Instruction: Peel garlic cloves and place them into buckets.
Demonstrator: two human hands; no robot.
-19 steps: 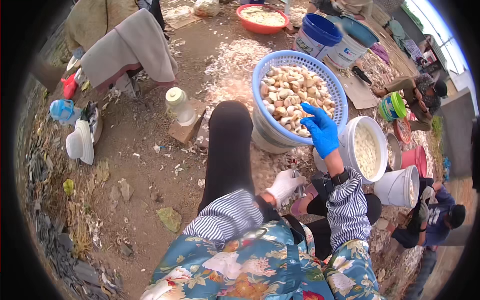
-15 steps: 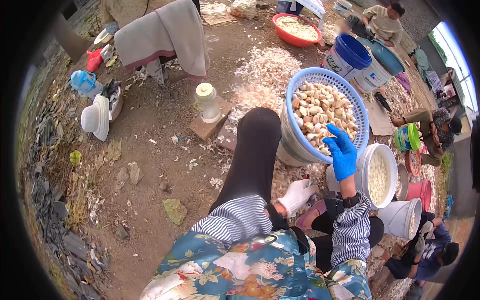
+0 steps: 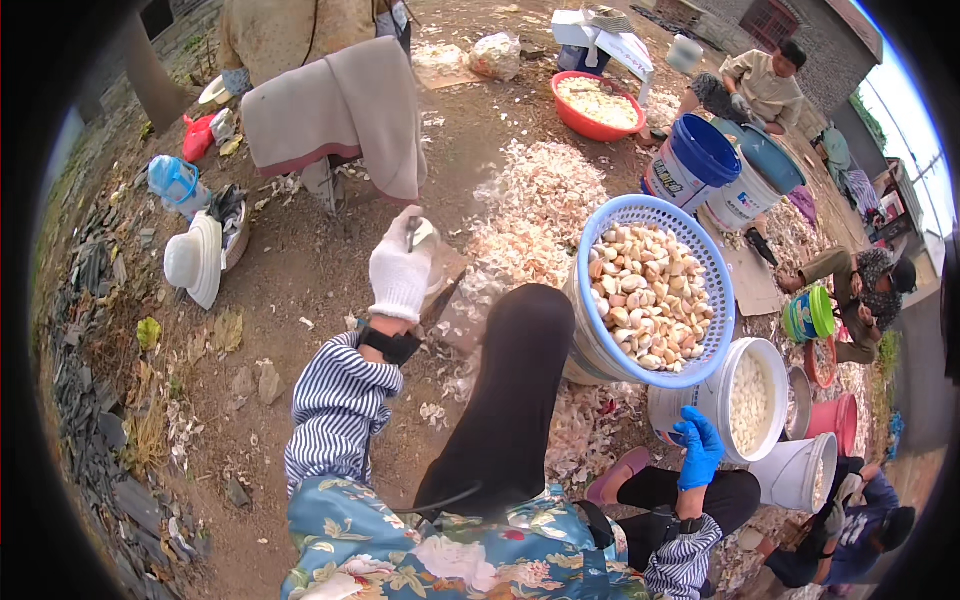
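Observation:
My left hand (image 3: 397, 275), in a white knitted glove, is closed at the top of a clear bottle with a pale lid (image 3: 425, 237). The glove hides most of the bottle, which is by a brick beyond my knee. My right hand (image 3: 702, 452), in a blue rubber glove, is raised near my right knee with its fingers curled together. What it holds, if anything, cannot be made out. In front of me, a blue perforated basket (image 3: 592, 330) full of unpeeled garlic cloves (image 3: 650, 295) sits on a white bucket.
Peeled cloves fill a white bucket (image 3: 782, 405) at my right. Garlic skins (image 3: 545, 205) litter the ground. Ahead stand a red basin (image 3: 570, 112), a blue bucket (image 3: 690, 150) and a cloth-draped stool (image 3: 335, 115). Several people sit working to the right and far right.
My left hand has moved from between my knees out left to the bottle. My right hand has left the garlic basket and drawn back toward my right knee. The view has shifted slightly.

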